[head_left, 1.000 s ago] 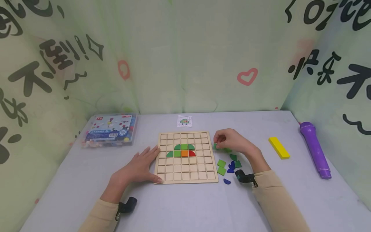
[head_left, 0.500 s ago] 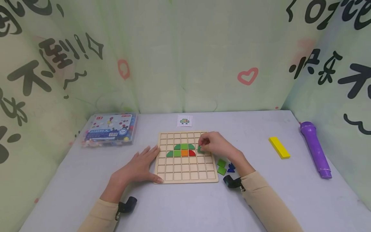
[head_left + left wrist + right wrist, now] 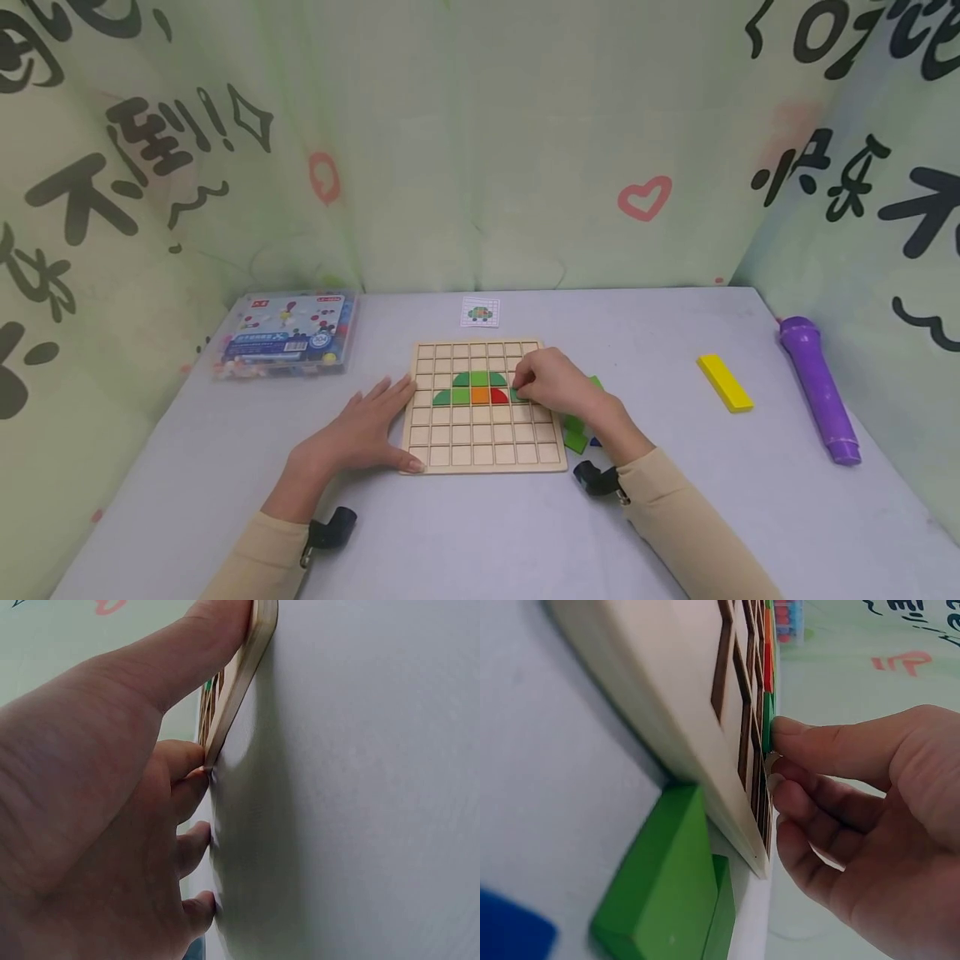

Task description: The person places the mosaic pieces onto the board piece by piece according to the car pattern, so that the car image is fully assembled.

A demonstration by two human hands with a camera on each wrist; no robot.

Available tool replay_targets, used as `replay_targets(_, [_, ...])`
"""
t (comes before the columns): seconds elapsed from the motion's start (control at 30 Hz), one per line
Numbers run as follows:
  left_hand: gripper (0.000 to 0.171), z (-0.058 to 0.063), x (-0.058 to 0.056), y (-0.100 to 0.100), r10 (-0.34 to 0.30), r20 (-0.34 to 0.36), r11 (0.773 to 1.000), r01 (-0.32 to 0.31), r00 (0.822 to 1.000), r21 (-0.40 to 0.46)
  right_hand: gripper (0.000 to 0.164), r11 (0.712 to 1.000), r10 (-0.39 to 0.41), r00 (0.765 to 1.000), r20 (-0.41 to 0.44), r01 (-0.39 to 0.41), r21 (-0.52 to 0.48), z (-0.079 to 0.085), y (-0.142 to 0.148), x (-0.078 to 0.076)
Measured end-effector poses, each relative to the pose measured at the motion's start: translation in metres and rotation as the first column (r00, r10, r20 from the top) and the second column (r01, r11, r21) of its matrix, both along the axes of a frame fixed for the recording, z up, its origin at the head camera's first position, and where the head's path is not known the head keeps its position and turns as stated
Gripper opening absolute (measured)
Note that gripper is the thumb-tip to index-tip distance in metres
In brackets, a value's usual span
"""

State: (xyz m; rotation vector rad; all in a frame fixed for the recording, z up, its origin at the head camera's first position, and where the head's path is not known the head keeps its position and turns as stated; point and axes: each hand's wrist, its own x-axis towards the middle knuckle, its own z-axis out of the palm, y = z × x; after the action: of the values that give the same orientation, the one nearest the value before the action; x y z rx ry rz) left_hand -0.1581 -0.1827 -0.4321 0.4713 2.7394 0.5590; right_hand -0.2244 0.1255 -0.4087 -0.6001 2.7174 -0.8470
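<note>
A wooden grid board [image 3: 483,435] lies flat on the table. Green, orange and red tiles, some square and some rounded at a corner, fill two short rows in it. My left hand [image 3: 352,437] rests at the board's left side with fingers spread, its thumb [image 3: 202,637] over the near corner. Over the board's right part, my right hand [image 3: 558,385] pinches a dark green tile [image 3: 768,724] just right of the red quarter-round tile [image 3: 498,396]. In the right wrist view, the thumb [image 3: 802,739] touches that dark green tile at the grid's surface.
Loose light green tiles [image 3: 576,442] and a blue piece [image 3: 510,930] lie right of the board, partly behind my right forearm. A small pattern card [image 3: 480,312] lies beyond it. A clear box [image 3: 288,333], a yellow block [image 3: 724,383] and a purple microphone-shaped cylinder [image 3: 819,392] stand farther out.
My right hand has moved left from the loose pieces onto the board, carrying the dark green tile, and lowered it beside the red one. The left hand has stayed put.
</note>
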Motion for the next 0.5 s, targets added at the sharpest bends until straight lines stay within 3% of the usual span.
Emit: replay_targets(0.5, [0.124, 0.0013, -0.0004, 0.0023, 0.014, 0.005, 1.000, -0.014, 1.000, -0.011, 0.009, 0.998, 0.045, 0.998, -0.044, -0.042, 0.056, 0.0039, 0.0035, 0.0048])
